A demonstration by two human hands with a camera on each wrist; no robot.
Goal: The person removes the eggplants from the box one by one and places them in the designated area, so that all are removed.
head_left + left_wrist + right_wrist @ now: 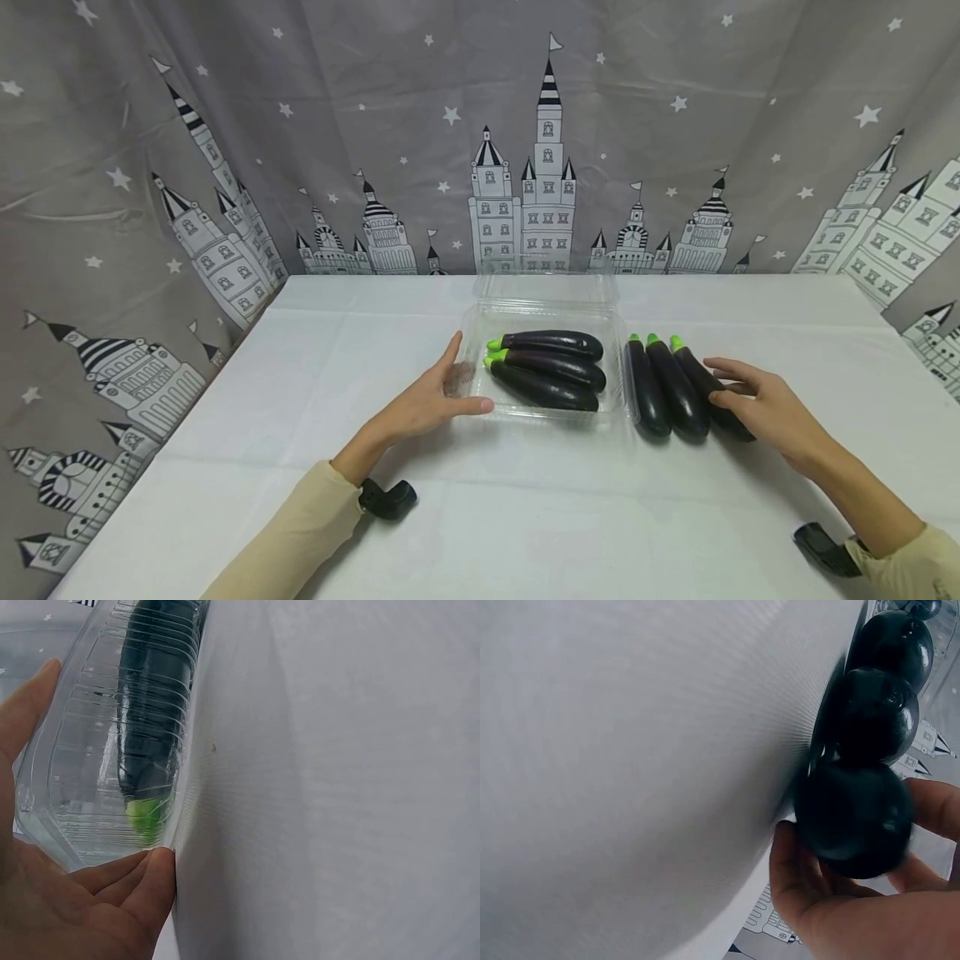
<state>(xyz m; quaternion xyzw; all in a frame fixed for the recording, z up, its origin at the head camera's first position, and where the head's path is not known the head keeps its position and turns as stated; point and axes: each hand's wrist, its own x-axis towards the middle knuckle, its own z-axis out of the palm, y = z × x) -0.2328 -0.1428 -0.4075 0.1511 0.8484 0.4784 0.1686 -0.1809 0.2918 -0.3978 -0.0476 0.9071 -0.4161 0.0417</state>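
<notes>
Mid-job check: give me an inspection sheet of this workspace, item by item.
Surface: white tablecloth over the table, flat.
Job's things: clear plastic clamshell box, lid open toward the back, holding three eggplants lying sideways with green stems to the left; three loose eggplants side by side on the cloth to its right, stems pointing away.
Clutter: nothing seen.
Hands: left hand open, fingers and thumb against the box's left end; right hand curled around the rightmost loose eggplant.
Cables: nothing seen; dark wrist-worn devices at both sleeves.
Surroundings: grey curtain printed with castles and stars behind and at both sides of the table.
</notes>
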